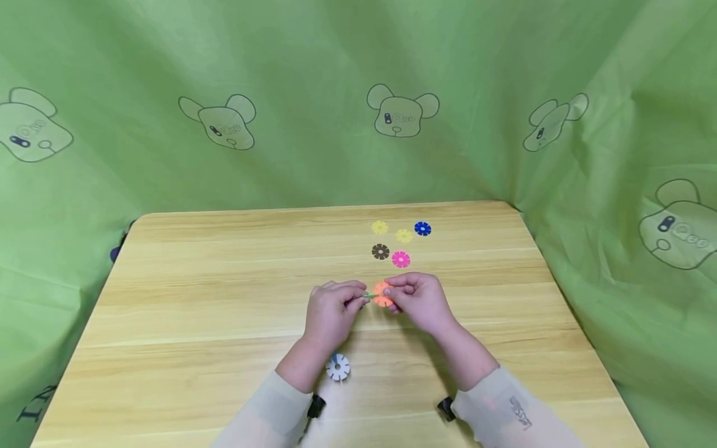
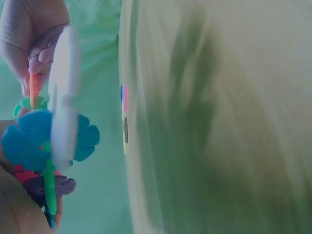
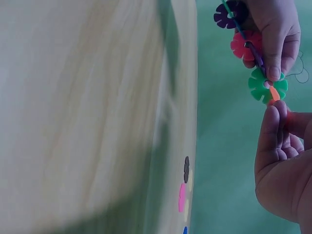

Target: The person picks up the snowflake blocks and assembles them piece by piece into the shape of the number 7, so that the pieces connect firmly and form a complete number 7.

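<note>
My left hand (image 1: 327, 314) grips a chain of slotted plastic snowflake discs. A green disc (image 3: 254, 87) sits at the chain's far end, with pink (image 3: 239, 48) and dark purple (image 3: 222, 19) discs behind it in the right wrist view. Toward the near end come a blue disc (image 2: 22, 141) and a white disc (image 1: 338, 378), the latter hanging beside the left forearm. Between thumb and fingers, my right hand (image 1: 422, 305) pinches an orange disc (image 1: 382, 302). Its edge meets the green disc's edge, the two standing crosswise. The left fingers hide part of the chain.
Loose discs lie on the wooden table (image 1: 196, 298) beyond the hands: two yellow (image 1: 379, 223) ones, a blue one (image 1: 417, 228), a brown one (image 1: 374, 251) and a pink one (image 1: 394, 259). Green printed cloth (image 1: 313, 162) surrounds the table's back and sides.
</note>
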The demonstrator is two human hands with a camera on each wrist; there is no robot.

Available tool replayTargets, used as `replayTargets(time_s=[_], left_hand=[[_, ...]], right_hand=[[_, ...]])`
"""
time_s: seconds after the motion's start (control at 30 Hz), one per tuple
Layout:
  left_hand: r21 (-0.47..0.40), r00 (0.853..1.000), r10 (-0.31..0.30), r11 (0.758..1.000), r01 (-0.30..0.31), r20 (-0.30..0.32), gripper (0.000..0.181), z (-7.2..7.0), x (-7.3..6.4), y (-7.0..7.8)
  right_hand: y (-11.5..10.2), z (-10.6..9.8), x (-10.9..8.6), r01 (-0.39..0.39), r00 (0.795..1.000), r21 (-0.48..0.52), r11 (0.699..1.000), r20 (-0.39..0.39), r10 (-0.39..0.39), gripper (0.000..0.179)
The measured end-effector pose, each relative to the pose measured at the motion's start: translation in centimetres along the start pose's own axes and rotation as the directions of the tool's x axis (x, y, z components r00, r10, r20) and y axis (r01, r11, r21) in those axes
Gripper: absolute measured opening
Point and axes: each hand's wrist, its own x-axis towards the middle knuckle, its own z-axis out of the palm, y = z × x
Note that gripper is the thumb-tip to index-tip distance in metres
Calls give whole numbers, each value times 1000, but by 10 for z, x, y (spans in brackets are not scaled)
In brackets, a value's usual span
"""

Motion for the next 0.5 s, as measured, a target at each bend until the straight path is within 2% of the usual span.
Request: replayTargets(time_s=[0.23, 0.5], left_hand=[[16, 999, 34, 999, -34, -6, 9, -2, 0, -1], [96, 993, 55, 993, -65, 106, 12, -7, 3, 0]], right_hand=[[-1, 2, -3, -51, 999, 85, 995, -10, 52, 17], [3, 0, 0, -39, 999, 67, 997, 38, 37, 19]])
